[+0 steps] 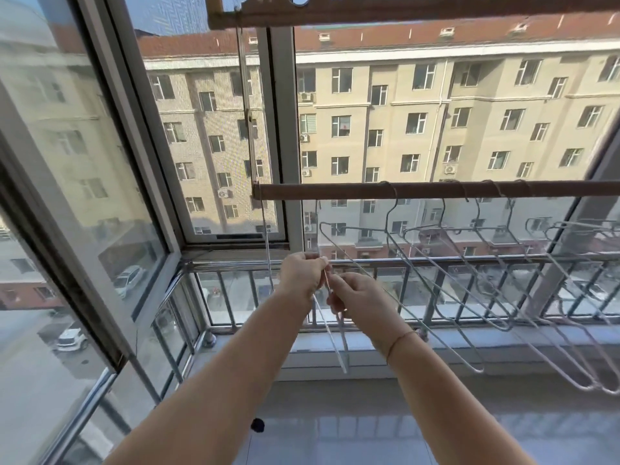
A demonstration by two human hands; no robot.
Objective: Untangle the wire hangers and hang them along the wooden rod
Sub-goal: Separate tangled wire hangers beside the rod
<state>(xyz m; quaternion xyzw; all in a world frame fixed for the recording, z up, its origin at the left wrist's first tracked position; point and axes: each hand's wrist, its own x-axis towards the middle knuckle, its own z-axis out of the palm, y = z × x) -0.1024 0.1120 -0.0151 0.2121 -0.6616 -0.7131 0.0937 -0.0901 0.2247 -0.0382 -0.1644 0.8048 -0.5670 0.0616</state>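
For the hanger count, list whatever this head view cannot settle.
1. Head view: the wooden rod runs off the right edge, so any hangers beyond it are cut off.
2. The hung hangers overlap at right; the wires blur and the count is unclear.
3. The held hangers are edge-on and partly covered by the left hand and right hand; whether they are tangled is unclear.

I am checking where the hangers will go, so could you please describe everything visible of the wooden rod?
The wooden rod is a slim, round, reddish-brown pole lying level across the window. Its left end shows, seemingly hung from a thin vertical line; its right end runs out of frame. Several wire hangers hook over its right half; its left stretch is bare.
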